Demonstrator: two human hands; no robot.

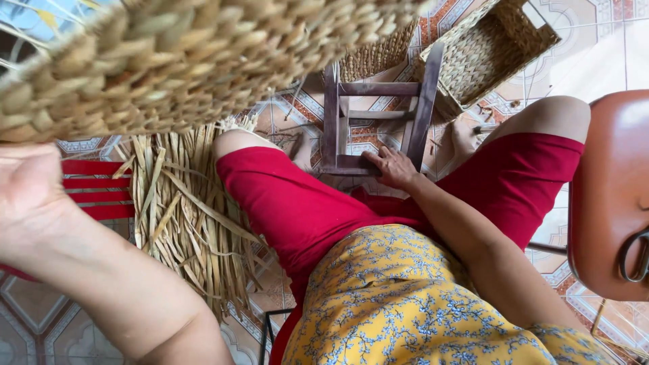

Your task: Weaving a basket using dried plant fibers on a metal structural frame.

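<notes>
Raised near the camera at top left: one big woven basket (189, 61), left hand (30, 196) against its lower edge, grip unclear. On the floor, left: one bundle of straw (182, 209), within reach. Between the knees: one wooden frame (375, 122), steadied by right hand (392, 167) clasping its near bar. Far right: one finished basket (487, 51), set aside.
</notes>
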